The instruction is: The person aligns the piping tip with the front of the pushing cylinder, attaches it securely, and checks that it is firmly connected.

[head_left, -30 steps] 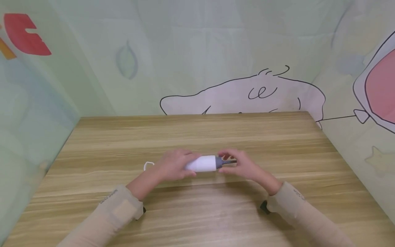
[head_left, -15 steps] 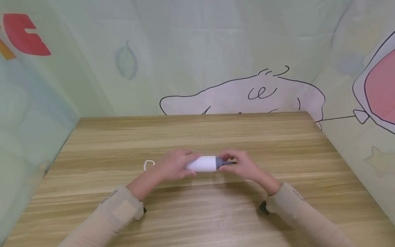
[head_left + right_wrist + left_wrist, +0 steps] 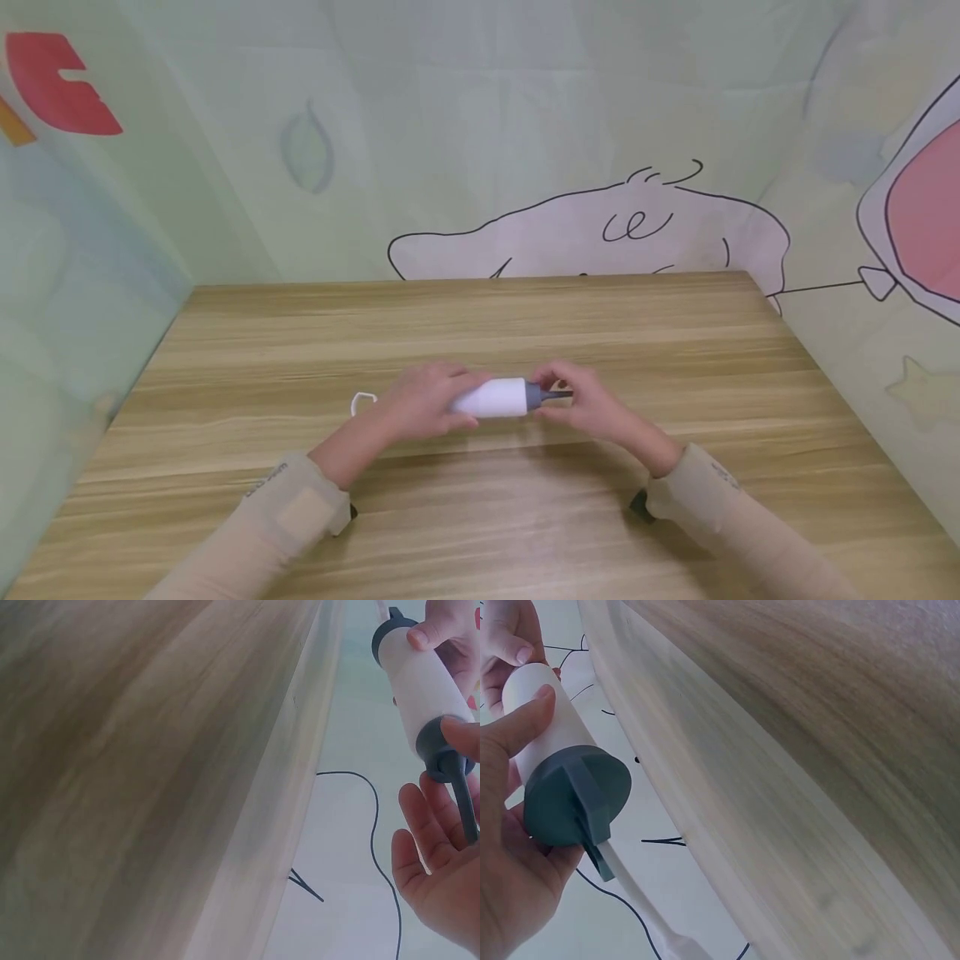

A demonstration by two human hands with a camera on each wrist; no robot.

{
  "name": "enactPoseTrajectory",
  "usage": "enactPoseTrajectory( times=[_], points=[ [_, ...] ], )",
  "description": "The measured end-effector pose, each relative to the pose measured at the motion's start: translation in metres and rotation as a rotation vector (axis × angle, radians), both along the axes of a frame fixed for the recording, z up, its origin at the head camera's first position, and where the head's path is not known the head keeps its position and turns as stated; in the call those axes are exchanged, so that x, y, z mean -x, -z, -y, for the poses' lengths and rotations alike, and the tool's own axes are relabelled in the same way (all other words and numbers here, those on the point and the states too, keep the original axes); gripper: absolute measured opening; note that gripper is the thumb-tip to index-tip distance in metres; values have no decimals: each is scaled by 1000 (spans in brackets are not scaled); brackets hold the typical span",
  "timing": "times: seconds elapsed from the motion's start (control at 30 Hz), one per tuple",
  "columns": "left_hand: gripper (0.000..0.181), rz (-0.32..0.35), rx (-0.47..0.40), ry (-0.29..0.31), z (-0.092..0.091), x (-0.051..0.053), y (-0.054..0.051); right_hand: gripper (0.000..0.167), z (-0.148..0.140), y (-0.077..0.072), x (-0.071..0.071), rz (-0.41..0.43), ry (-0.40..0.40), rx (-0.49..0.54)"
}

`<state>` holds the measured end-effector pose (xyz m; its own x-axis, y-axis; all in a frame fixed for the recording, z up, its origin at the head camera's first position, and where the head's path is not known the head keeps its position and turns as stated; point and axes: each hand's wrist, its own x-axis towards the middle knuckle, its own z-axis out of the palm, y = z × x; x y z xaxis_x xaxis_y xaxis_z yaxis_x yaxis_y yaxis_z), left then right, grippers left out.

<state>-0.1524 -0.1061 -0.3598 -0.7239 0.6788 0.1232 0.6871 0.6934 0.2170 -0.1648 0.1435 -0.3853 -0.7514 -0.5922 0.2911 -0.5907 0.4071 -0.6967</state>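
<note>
A white piping syringe [image 3: 498,397] with dark grey end caps lies level above the table, its nozzle pointing right. My left hand [image 3: 420,404] grips the barrel near the rear cap [image 3: 577,796], the thumb along its side. From that cap a white plunger rod [image 3: 641,892] runs out, and its looped handle [image 3: 363,398] shows left of my wrist. At the other end, my right hand [image 3: 592,404] pinches the grey nozzle cap [image 3: 433,739] between thumb and index finger. The slim nozzle [image 3: 463,801] passes over the palm, with the other fingers loosely bent beneath it.
Below the hands spreads a wood-grain table [image 3: 480,517]. Its far edge meets a pale printed curtain [image 3: 480,150] with cartoon drawings, which also hangs along the left and right sides. Each sleeved forearm bears a strapped wrist camera.
My right fingers have closed in slightly around the nozzle cap and shifted a little. The left hand and the syringe stay almost where they were.
</note>
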Motion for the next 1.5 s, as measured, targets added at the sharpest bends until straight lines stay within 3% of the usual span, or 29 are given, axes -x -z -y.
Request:
enactPoseTrajectory(
  times=[0.1, 0.6, 0.9, 1.13, 1.5],
  points=[
    [59, -11, -6, 11, 0, 0, 1, 31, 0, -1, 0, -7, 16, 0],
    [57, -59, 38, 17, -4, -3, 1, 25, -2, -5, -3, 222, 84, 19],
    [56, -77, 53, 9, -6, -5, -1, 25, -3, -6, -2, 279, 94, 42],
    [56, -58, 41, -12, -6, 1, 2, 27, -3, 2, 3, 210, 56, -27],
    [56, 13, 17, -60, -3, 15, 13, 29, 1, 7, 15, -33, 17, -150]
  ],
)
